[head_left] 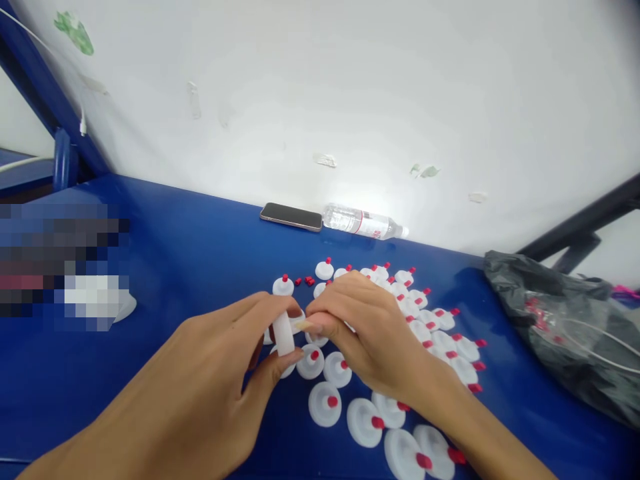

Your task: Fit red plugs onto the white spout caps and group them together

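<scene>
A white plastic cap (pixel 284 335) with a ribbed rim is pinched on edge between the thumb and fingers of my left hand (pixel 215 360). Its narrow spout side faces right, where my right hand (pixel 367 327) closes thumb and fingertips on it. Whether a red tip sits under those right fingers is hidden. Below and around both hands lie many similar white caps with red tips, such as one cap (pixel 324 405) in front. A few loose red tips (pixel 309 281) lie beyond my hands.
On the blue table (pixel 190 240), a dark phone (pixel 291 217) and a lying clear bottle (pixel 363 222) rest by the white wall (pixel 350 87). A black plastic bag (pixel 545 327) holding red pieces is at right. Pixelated items (pixel 55 260) are at left.
</scene>
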### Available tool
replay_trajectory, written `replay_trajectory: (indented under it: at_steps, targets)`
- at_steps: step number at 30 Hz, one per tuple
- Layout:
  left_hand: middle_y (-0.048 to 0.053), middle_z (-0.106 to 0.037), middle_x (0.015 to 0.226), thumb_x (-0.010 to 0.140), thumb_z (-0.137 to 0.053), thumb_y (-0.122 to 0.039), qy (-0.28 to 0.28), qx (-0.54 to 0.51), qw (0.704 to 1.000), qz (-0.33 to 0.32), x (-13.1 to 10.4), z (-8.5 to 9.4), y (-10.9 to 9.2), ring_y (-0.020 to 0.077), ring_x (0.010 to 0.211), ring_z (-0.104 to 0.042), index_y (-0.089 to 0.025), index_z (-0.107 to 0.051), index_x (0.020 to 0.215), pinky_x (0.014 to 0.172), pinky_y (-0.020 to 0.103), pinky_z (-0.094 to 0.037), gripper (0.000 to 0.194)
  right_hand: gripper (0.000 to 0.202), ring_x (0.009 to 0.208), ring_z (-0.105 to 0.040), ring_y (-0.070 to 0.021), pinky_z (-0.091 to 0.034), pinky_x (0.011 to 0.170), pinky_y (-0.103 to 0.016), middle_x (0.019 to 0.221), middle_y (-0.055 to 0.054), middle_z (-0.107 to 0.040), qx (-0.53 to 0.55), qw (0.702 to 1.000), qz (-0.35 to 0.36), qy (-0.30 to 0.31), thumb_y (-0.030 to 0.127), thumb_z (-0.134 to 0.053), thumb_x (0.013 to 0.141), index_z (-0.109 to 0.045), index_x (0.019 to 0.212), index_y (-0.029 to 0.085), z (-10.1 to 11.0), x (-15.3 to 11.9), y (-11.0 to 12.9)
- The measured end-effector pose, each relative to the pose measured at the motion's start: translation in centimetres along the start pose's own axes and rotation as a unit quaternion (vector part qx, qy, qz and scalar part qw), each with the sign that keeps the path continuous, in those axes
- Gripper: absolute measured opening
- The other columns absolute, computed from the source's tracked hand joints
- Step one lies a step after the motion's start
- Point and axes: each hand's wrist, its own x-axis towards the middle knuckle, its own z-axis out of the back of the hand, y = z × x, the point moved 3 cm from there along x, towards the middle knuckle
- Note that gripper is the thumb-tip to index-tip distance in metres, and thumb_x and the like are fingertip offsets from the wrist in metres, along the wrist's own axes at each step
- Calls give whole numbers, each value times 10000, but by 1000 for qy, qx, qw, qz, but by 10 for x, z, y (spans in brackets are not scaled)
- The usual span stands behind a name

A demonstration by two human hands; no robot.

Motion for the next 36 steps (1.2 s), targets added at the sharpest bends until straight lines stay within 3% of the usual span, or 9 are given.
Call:
replay_trajectory:
  at_steps: [6, 9, 12, 16, 20, 24, 28, 34, 36]
  targets:
    - [4, -807, 1019, 1101, -473, -190, -42, 10, 998, -55, 2, -1, -12, 196, 719, -766, -286, -552, 1337, 596, 305, -557, 267, 656, 629, -483, -127, -416, 723, -304, 687, 3, -638, -48, 999, 18, -6, 409, -289, 1277, -621, 763, 173, 4, 2, 8]
    - [13, -813, 997, 1100, -526, -291, -52, -1, 998, -35, -2, -3, -13, 218, 776, -792, -306, -609, 1377, 657, 301, -621, 289, 667, 628, -438, -137, -398, 720, -322, 669, 0, -601, -97, 994, 40, -9, 365, -290, 1277, -617, 730, 168, 4, 3, 10]
    - [41, -827, 1023, 1068, -596, -479, -28, -14, 999, 16, -7, -8, -11, 267, 920, -829, -328, -689, 1355, 736, 318, -687, 337, 672, 636, -411, -149, -389, 720, -332, 655, -2, -571, -139, 988, 63, 1, 323, -301, 1276, -621, 707, 165, 2, 2, 11]
    - [49, -837, 1034, 1050, -600, -596, -1, -24, 999, 45, -10, -15, -7, 294, 1024, -837, -339, -733, 1308, 786, 332, -717, 388, 648, 627, -393, -148, -401, 701, -321, 655, 3, -559, -133, 988, 73, 5, 291, -346, 1270, -603, 687, 177, 0, 2, 13]
    - [37, -854, 1069, 1058, -592, -609, 3, -19, 998, 58, -13, -14, -3, 300, 1067, -845, -357, -730, 1331, 817, 334, -728, 397, 685, 624, -406, -154, -423, 698, -317, 658, -5, -556, -117, 990, 75, -6, 315, -265, 1275, -607, 696, 185, 2, 4, 20]
    - [-6, -842, 1294, 1098, -570, -551, 1, 3, 999, 53, -23, -6, -1, 265, 1127, -845, -412, -616, 1488, 915, 321, -730, 416, 707, 628, -422, -170, -418, 686, -343, 653, -21, -559, -145, 986, 86, 4, 307, -229, 1270, -627, 699, 181, 0, 4, 21]
    - [-39, -824, 1345, 1122, -526, -561, 10, 23, 998, 56, -32, -2, 0, 220, 1119, -842, -451, -544, 1519, 853, 272, -733, 412, 657, 652, -455, -181, -428, 697, -349, 682, -28, -581, -135, 987, 88, 12, 273, -253, 1262, -632, 733, 189, -2, 1, 19]
    - [-72, -826, 1321, 1136, -515, -625, -24, 25, 999, 17, -9, 3, -4, 225, 1079, -845, -505, -475, 1620, 855, 322, -715, 500, 582, 661, -495, -165, -425, 778, -360, 701, -4, -636, -139, 988, 66, 9, 305, -363, 1266, -640, 767, 194, 10, 8, 15]
    - [-53, -812, 1300, 1122, -542, -657, -29, 11, 999, 25, 0, 13, 5, 216, 1075, -836, -491, -440, 1667, 848, 298, -688, 579, 493, 670, -528, -158, -436, 831, -361, 739, 0, -683, -152, 988, 32, -4, 285, -450, 1249, -670, 819, 189, 18, 9, 6]
